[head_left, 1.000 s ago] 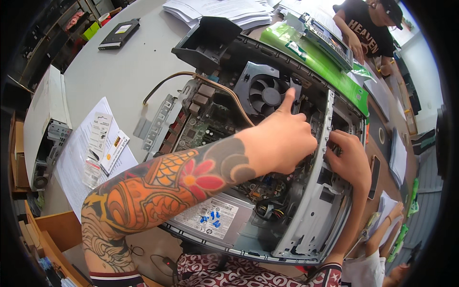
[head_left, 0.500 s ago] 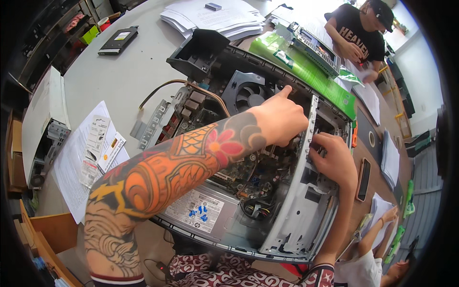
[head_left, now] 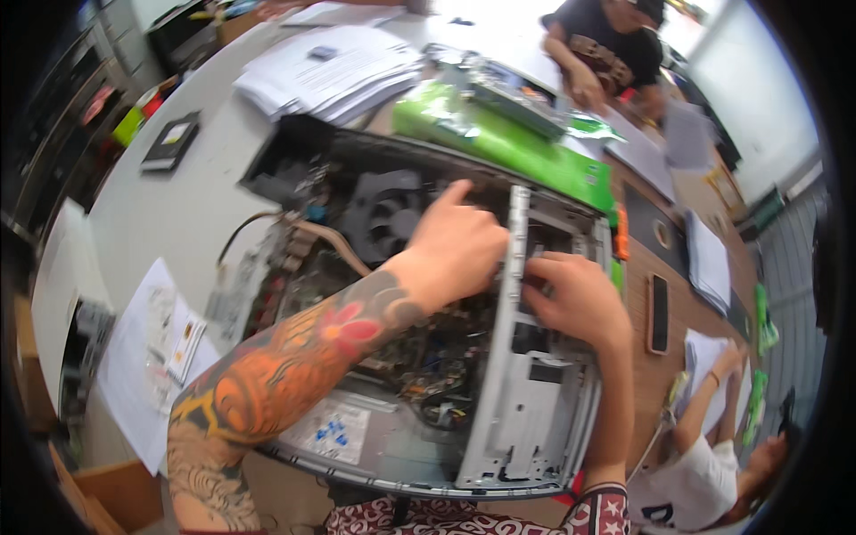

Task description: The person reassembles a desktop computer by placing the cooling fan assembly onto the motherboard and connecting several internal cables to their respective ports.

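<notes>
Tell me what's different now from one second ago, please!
The left hand slid right a little: its pointing finger, first over a corner of the black fan, now shows to the right of it. The view swung, so most things sit further left. The right hand stayed beside the metal bar; no new grip shows.

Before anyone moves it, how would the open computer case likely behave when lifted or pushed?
The case likely stays stiff, judging by its bare metal. It is probably heavy, packed with a fan and other parts. It seems unlikely to roll, lying on its broad side, though the loose cable may flop.
</notes>
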`<state>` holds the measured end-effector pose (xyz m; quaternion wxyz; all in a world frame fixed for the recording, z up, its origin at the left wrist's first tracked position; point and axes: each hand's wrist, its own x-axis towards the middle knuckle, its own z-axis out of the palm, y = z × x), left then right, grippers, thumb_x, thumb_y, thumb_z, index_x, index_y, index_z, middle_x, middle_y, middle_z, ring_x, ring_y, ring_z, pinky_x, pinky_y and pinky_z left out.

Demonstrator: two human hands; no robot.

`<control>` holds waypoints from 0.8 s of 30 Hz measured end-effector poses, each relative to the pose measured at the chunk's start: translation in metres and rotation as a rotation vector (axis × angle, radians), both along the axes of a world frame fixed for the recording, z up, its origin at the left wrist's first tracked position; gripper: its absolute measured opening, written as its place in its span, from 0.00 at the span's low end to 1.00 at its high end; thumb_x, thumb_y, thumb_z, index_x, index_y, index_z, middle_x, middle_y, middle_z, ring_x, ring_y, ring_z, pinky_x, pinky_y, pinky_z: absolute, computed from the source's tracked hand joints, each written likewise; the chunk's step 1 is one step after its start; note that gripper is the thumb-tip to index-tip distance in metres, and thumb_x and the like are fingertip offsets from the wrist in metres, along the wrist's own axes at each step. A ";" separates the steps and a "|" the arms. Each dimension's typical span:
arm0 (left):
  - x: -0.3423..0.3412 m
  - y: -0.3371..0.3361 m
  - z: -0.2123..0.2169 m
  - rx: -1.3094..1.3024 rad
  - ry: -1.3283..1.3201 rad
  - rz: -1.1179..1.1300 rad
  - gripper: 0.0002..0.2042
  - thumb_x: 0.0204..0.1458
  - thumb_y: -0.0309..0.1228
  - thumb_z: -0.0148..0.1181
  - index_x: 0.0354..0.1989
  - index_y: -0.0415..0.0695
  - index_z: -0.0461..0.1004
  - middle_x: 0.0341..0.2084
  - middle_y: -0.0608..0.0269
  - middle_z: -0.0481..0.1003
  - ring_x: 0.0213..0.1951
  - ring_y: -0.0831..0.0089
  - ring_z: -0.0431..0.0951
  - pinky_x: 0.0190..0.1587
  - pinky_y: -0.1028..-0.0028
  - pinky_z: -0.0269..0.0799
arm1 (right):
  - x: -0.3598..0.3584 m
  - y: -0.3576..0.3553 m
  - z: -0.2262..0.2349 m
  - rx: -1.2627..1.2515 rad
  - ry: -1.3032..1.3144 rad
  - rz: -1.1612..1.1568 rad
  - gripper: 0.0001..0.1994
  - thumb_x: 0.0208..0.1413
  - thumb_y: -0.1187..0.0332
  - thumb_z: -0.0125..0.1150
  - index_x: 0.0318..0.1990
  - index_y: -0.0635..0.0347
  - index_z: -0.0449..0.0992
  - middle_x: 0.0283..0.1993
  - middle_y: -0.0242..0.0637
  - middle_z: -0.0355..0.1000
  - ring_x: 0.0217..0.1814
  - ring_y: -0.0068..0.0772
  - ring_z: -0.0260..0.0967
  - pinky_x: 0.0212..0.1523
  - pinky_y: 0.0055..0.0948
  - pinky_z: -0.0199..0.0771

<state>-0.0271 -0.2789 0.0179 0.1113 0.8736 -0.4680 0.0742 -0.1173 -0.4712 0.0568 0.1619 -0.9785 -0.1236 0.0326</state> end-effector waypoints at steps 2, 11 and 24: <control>0.002 0.005 -0.009 -0.071 -0.099 0.028 0.05 0.41 0.33 0.67 0.21 0.47 0.82 0.21 0.59 0.80 0.34 0.60 0.83 0.69 0.55 0.60 | 0.001 0.000 -0.004 -0.022 -0.077 0.050 0.09 0.55 0.64 0.63 0.37 0.59 0.81 0.35 0.45 0.78 0.41 0.53 0.77 0.45 0.47 0.78; -0.002 -0.002 0.009 0.010 0.029 0.120 0.04 0.41 0.32 0.66 0.21 0.46 0.82 0.21 0.50 0.81 0.31 0.57 0.85 0.70 0.58 0.58 | -0.002 0.001 -0.001 -0.014 -0.065 0.048 0.08 0.56 0.64 0.64 0.35 0.60 0.80 0.35 0.43 0.78 0.42 0.50 0.78 0.46 0.46 0.79; 0.000 0.000 0.000 -0.047 -0.022 0.097 0.05 0.40 0.33 0.69 0.20 0.48 0.81 0.18 0.57 0.79 0.28 0.58 0.83 0.68 0.55 0.58 | -0.001 0.006 0.000 0.019 -0.048 0.009 0.09 0.55 0.64 0.64 0.36 0.59 0.82 0.34 0.43 0.78 0.41 0.51 0.78 0.44 0.47 0.78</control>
